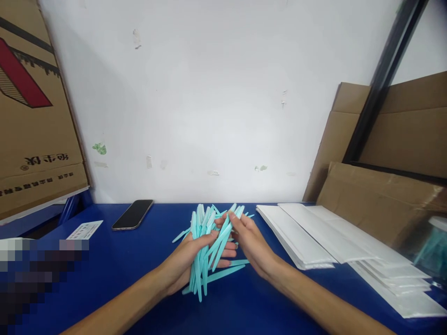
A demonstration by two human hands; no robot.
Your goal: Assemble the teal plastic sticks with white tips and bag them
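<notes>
My left hand (188, 260) is closed around a loose bunch of slim turquoise plastic sticks (198, 251), tapered at one end, with its thumb across them and its fingers spread out behind. A few more sticks (221, 242) are pinched between thumb and fingers of my right hand (249, 237), right beside the bunch. Their lower ends cross in front of my left fingers. Under and behind both hands, other loose turquoise sticks (226, 272) lie on the blue table (139, 270). Their exact kind is not clear to me.
White flat envelopes (303, 237) are stacked on the right, before a cardboard sheet (377, 200). At the far right edge stands a clear container (433, 246) with turquoise things inside. A phone (133, 215) and a printed card (84, 230) lie left. A white wall (209, 102) closes off the back.
</notes>
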